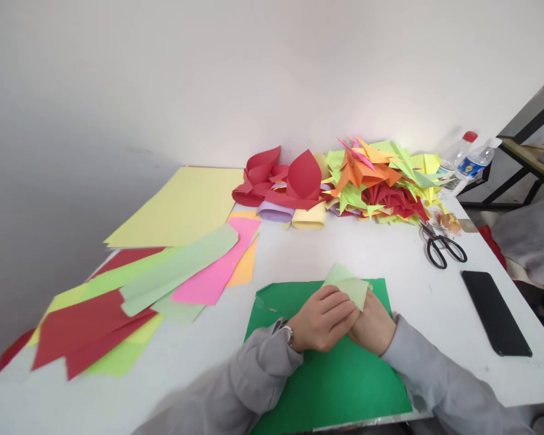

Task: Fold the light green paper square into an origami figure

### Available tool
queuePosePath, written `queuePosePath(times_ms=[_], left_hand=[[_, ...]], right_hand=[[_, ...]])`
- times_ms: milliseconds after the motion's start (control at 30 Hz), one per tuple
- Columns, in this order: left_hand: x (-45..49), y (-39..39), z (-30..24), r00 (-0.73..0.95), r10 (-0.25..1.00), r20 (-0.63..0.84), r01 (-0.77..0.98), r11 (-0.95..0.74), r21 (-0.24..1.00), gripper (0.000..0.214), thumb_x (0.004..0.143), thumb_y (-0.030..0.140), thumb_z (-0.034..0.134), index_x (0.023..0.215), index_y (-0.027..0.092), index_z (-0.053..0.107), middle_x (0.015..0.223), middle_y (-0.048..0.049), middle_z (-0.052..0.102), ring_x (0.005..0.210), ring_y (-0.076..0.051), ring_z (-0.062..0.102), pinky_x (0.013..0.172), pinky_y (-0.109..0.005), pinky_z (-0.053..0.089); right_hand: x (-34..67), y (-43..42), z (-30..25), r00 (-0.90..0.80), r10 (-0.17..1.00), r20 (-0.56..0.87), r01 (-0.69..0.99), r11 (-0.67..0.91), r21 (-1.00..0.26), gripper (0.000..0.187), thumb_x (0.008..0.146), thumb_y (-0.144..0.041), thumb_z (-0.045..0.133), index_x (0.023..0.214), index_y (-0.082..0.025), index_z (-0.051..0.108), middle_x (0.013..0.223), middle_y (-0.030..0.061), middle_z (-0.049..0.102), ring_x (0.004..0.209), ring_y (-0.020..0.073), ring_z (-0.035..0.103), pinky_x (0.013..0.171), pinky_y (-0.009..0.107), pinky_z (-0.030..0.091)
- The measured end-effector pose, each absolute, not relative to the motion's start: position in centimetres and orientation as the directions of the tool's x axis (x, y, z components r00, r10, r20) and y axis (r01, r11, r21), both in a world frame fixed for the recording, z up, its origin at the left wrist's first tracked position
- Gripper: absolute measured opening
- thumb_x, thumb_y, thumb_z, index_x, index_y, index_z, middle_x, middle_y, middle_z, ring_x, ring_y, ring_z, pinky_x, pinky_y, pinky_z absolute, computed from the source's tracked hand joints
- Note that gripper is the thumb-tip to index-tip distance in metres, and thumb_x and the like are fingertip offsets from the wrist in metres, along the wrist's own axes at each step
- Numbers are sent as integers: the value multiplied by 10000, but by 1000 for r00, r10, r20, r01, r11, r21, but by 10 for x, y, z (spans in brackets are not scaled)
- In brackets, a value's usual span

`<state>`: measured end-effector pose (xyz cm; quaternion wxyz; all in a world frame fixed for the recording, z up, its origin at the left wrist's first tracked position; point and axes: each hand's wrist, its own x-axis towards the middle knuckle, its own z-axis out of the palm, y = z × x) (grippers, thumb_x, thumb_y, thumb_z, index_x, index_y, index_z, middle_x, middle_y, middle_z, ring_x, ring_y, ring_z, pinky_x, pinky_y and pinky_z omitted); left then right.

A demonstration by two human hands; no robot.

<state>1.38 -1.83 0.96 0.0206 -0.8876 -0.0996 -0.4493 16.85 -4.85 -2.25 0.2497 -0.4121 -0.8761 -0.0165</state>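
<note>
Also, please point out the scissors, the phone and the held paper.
Scissors (437, 237), head view: where the handles meet.
Phone (496, 313), head view: middle of its face.
Held paper (355, 291), head view: its front part.

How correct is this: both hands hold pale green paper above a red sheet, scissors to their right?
Not quite: the sheet is green, not red, as the head view shows. The left hand and right hand do hold pale green paper above it, scissors to their right.
</note>
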Motion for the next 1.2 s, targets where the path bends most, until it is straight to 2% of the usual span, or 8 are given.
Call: queuePosePath(times_ms=[167,267,567,767,833,933,1033,1200], left_hand=[[15,-18,7,480,200,854,248,-965,87,77,885,141,519,922,129,585,771,-72,650,755,-189,592,684,-350,484],[16,-18,9,447,278,850,297,-943,152,125,829,140,605,950,134,577,783,-77,646,751,-194,591,670,-356,487],[12,-15,1,448,264,854,229,-958,176,169,919,127,452,1034,134,575,822,-94,648,784,-201,573,662,-369,482],[4,-13,11,142,596,790,330,-781,530,152,875,68,532,975,174,574,838,-53,568,767,-157,553,645,-289,505],[-3,-12,13,52,622,781,331,-749,574,135,867,62,519,923,178,560,781,-32,543,717,-148,546,608,-278,494],[-11,-11,11,245,538,806,261,-838,480,122,855,80,470,847,174,547,682,-26,551,608,-144,541,521,-266,468],[-10,-10,5,561,394,728,248,-919,307,140,842,119,457,843,167,588,722,-69,637,660,-172,604,596,-304,525],[-2,-2,-5,713,437,548,422,-892,162,222,902,133,417,891,136,639,882,-115,675,857,-210,644,774,-367,564]], right_hand=[[170,-49,-17,-555,684,472,709,687,-162,185,884,-152,466,949,-146,639,896,112,658,922,260,559,842,447,467],[171,-50,-15,-558,677,480,706,692,-155,187,881,-146,480,948,-136,655,919,121,662,931,268,543,824,443,464],[171,-51,-13,-590,697,408,726,679,-109,207,915,-261,539,1000,-114,657,963,135,675,940,286,557,797,440,454],[174,-52,-9,-619,726,299,742,666,-82,443,863,-417,631,1162,-92,601,1050,162,661,1029,315,538,852,449,456],[174,-52,-8,-616,737,277,751,656,-76,509,862,-443,624,1224,-91,566,1113,174,643,1083,322,514,891,464,444],[174,-52,-8,-597,757,265,769,634,-79,538,861,-460,619,1241,-85,555,1149,182,629,1106,323,504,896,472,437],[174,-51,-9,-569,767,295,783,615,-89,476,870,-423,616,1199,-81,587,1147,182,636,1092,310,517,889,457,436],[176,-49,-7,-556,720,416,765,638,-82,321,903,-368,563,1064,-105,651,1103,171,669,989,292,567,811,441,460]])
